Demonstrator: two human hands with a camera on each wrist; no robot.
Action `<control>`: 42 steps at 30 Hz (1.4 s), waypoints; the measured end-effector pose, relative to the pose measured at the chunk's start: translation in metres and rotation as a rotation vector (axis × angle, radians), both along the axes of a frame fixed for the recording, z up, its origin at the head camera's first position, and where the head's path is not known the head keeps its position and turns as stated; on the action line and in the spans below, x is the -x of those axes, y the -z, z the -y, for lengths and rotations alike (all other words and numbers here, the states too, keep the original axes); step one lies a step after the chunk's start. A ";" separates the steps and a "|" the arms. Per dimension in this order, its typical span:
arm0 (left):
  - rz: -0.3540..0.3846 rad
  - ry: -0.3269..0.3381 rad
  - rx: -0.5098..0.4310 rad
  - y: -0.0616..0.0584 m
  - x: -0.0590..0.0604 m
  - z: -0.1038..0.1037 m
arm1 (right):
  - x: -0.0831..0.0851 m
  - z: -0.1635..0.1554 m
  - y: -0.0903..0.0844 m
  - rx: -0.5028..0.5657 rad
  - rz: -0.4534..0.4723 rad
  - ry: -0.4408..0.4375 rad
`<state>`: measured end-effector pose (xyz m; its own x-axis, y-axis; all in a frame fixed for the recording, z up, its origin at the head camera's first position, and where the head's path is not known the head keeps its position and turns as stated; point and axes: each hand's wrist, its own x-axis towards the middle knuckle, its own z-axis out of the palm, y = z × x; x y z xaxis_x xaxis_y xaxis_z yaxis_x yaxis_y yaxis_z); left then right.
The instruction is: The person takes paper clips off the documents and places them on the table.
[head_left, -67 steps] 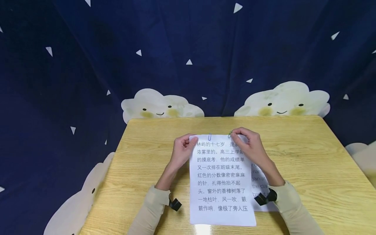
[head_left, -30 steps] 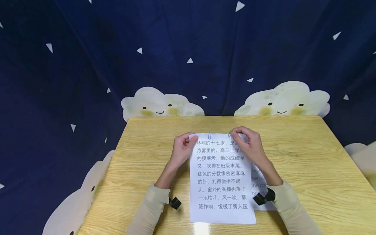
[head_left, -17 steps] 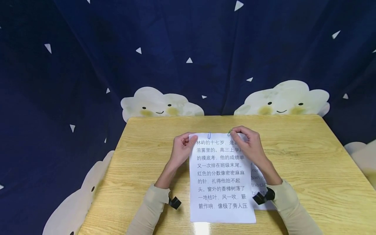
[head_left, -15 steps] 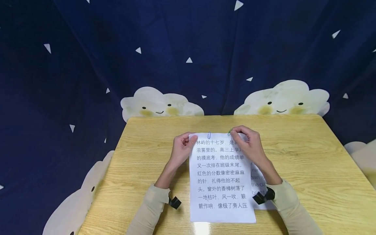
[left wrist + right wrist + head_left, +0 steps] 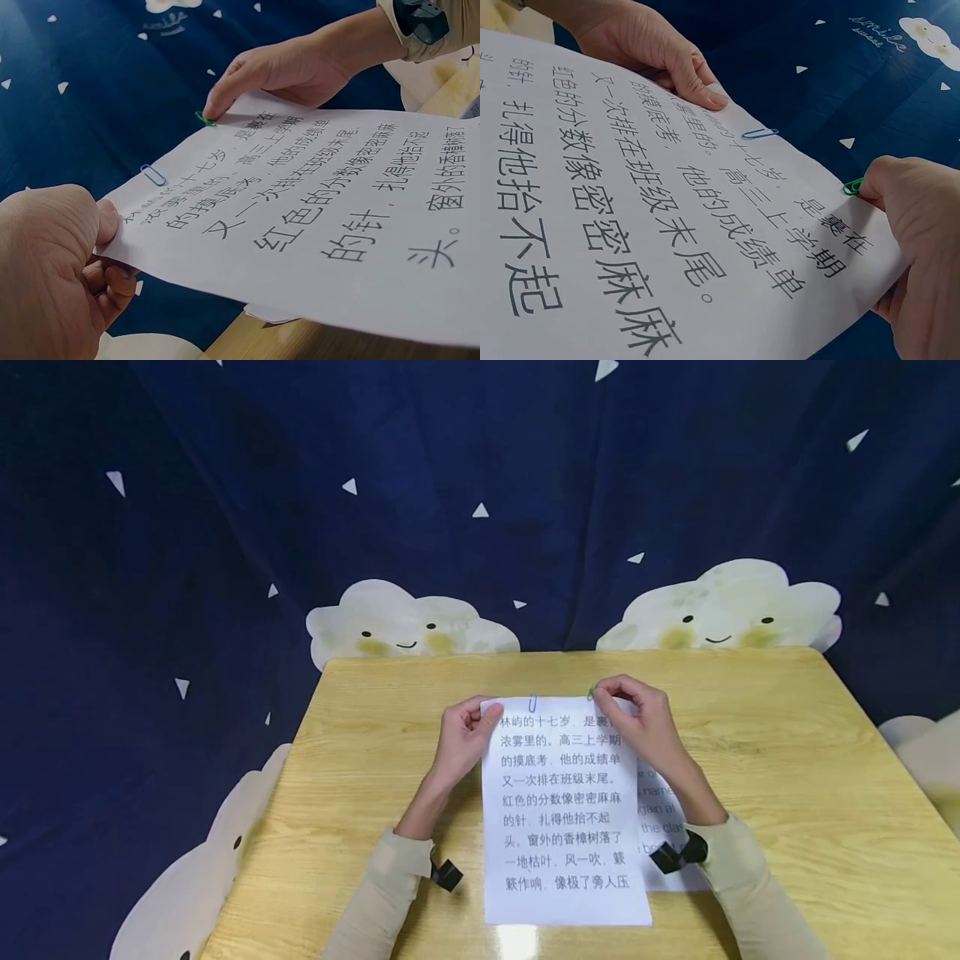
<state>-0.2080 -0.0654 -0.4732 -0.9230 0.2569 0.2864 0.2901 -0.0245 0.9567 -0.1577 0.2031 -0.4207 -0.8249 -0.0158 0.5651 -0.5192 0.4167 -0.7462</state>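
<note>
While lying partly on the pale wooden table [image 5: 787, 760], being lifted at its far edge: one white sheet of paper printed with large Chinese characters [image 5: 562, 810], its top raised off the wood, its near end resting flat. Pinching the sheet's far left corner between thumb and curled fingers: the left hand [image 5: 461, 739], seen close in the left wrist view [image 5: 52, 277] with the thumb on top of the paper and the fingertips tucked beneath. Gripping the far right corner: the right hand [image 5: 641, 727], thumb and forefinger pressed together on one small green paperclip [image 5: 591, 693] sitting on the sheet's top edge, with the other fingers curled under the paper [image 5: 922, 255]. Sitting on that same top edge, well left of the green one and nearer the left hand: one small blue paperclip [image 5: 533, 702], untouched by either hand. Counting two clips in all, one green [image 5: 853, 186] and one blue [image 5: 759, 134], both straddling the far edge.

Peeking out from under the right forearm, just beside the Chinese sheet: one second white sheet printed in grey Latin letters [image 5: 660, 827], lying flat on the wood, mostly hidden. Showing at both wrists: two cream sleeves, each with one black strap, left [image 5: 447, 875] and right [image 5: 678, 853].

Hanging behind the table: one dark blue cloth backdrop scattered with white triangles [image 5: 480, 485], with two smiling cream clouds at the table's far edge, one left [image 5: 408, 627] and one right [image 5: 723, 606].
</note>
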 end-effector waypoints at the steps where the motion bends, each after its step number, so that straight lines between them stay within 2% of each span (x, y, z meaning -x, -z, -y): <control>1: -0.003 -0.001 0.000 0.000 0.000 0.000 | 0.001 -0.001 0.000 -0.005 0.008 0.000; 14: 0.019 -0.001 0.007 0.000 0.000 -0.001 | 0.000 -0.004 0.000 -0.035 0.038 0.032; 21: 0.018 -0.001 0.020 0.001 -0.001 -0.001 | 0.019 -0.025 0.032 -0.081 0.042 0.024; 28: -0.012 -0.008 0.013 0.003 0.002 0.000 | 0.022 -0.031 0.032 -0.123 0.033 0.031; 42: -0.018 -0.014 0.018 0.005 0.004 0.000 | 0.022 -0.037 0.030 -0.186 0.083 0.050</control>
<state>-0.2117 -0.0650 -0.4782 -0.9213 0.2496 0.2982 0.3072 -0.0030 0.9516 -0.1795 0.2405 -0.4506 -0.8710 -0.0717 0.4860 -0.4342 0.5752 -0.6933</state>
